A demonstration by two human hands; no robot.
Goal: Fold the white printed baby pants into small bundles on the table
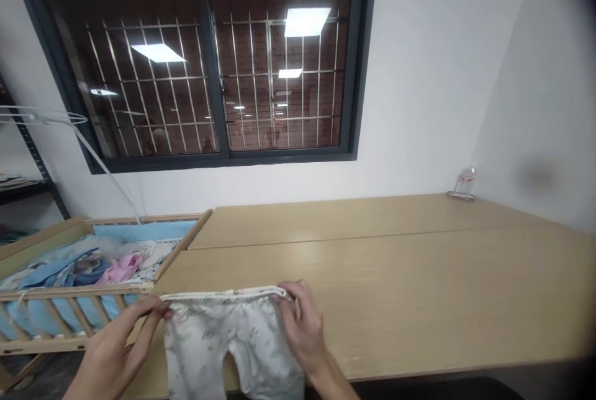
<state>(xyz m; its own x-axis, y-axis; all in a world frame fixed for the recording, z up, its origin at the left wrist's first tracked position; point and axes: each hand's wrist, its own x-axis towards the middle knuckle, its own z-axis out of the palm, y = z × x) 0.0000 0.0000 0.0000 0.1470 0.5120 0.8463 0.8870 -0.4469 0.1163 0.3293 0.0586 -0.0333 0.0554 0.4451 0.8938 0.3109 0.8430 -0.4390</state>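
A small pair of white baby pants (200, 341) with a faint leafy print hangs between my hands at the table's near edge. My left hand (121, 338) pinches one end of the elastic waistband, thumb and fingers closed on it. At the other end of the waistband, my right hand (302, 322) grips the corner with bent fingers. The waistband is stretched nearly straight, and both legs hang down with a gap between them. The lower ends of the legs run out of view at the bottom.
Under my hands is a wooden table (395, 288) reaching back to the wall. To the left stands a wooden crib (105, 291) with blue lining, holding blue and pink clothes (121, 268). A clear bottle (465, 180) stands in the far right corner, beside a small flat object. A barred window (223, 64) is behind.
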